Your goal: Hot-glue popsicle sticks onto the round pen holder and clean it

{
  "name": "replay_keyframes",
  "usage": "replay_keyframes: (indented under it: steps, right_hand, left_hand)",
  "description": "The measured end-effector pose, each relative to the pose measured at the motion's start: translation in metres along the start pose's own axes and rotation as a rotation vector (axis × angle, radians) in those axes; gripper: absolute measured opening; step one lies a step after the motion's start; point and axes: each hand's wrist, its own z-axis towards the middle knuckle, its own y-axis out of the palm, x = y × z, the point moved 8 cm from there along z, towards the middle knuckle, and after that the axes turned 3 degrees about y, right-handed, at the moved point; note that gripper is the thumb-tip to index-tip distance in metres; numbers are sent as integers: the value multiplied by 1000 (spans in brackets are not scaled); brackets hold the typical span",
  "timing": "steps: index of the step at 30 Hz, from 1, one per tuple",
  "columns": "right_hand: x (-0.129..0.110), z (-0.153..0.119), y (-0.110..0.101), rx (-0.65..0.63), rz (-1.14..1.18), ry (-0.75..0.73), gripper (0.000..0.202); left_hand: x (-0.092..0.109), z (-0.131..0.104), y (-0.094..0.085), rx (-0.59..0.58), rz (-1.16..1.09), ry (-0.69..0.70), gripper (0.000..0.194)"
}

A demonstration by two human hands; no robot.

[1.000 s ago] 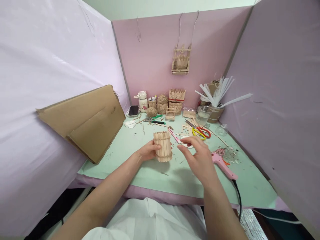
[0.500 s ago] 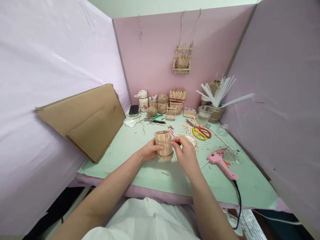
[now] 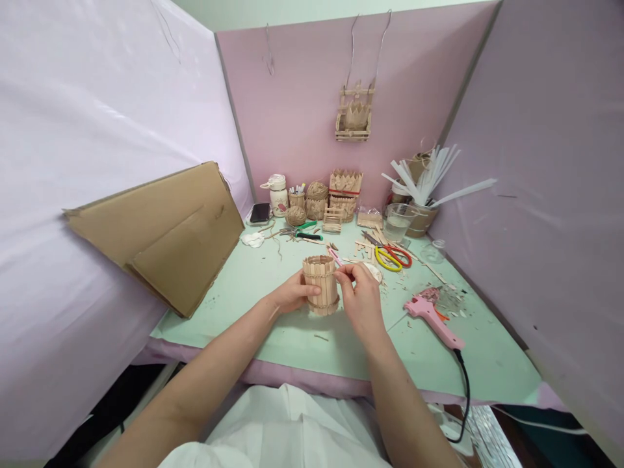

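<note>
A small round cup of upright craft sticks (image 3: 321,294) stands in front of me, with twine (image 3: 319,275) around its upper part and another band near its base. My left hand (image 3: 292,292) is closed around the cup's left side, thumb across its front. On the right, my right hand (image 3: 359,289) pinches the upper twine at the cup's edge; its fingertips partly hide the strand. Behind the cup lies a pink pen-like tool (image 3: 335,256), its right end near my right fingers.
A pink glue gun (image 3: 433,322) with a black cord lies at right. Scissors (image 3: 389,257), loose sticks and a clear plastic cup (image 3: 397,221) are beyond my right hand. Pliers (image 3: 303,232) and twine balls sit at the back. Cardboard (image 3: 180,240) leans at left.
The stick cup has tipped slightly toward me and shows more of its opening. Both hands keep nearly the same hold, with the right fingers shifted slightly.
</note>
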Motion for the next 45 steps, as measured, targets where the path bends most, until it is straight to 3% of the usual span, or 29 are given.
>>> replay_keyframes:
  steps: [9, 17, 21, 24, 29, 33, 36, 40, 42, 45]
  right_hand:
    - [9, 4, 1, -39, 89, 87, 11]
    - [37, 7, 26, -242, 488, 282, 28]
    - [35, 14, 14, -144, 472, 247, 38]
    - [30, 20, 14, -161, 468, 230, 46]
    - [32, 19, 56, -382, 461, 407, 64]
    - [26, 22, 90, -484, 631, 486, 52]
    - [21, 38, 93, -468, 738, 445, 47]
    - [22, 69, 68, -378, 645, 266, 57]
    - [24, 79, 54, -334, 552, 164, 60]
    - [25, 80, 48, -398, 429, 67, 62]
  left_hand:
    - [-4, -1, 2, -54, 7, -31, 67]
    - [-11, -4, 2, -121, -26, -107, 62]
    - [-3, -1, 0, -95, -89, -37, 64]
    - [11, 2, -13, 23, -153, 85, 64]
    - [28, 0, -40, 242, -232, 240, 62]
    - [33, -2, -47, 273, -221, 305, 59]
    - [38, -4, -46, 254, -192, 343, 55]
    - [45, -7, -51, 280, -288, 352, 55]
    - [44, -7, -56, 337, -305, 328, 52]
    - [37, -6, -64, 458, -130, 247, 51]
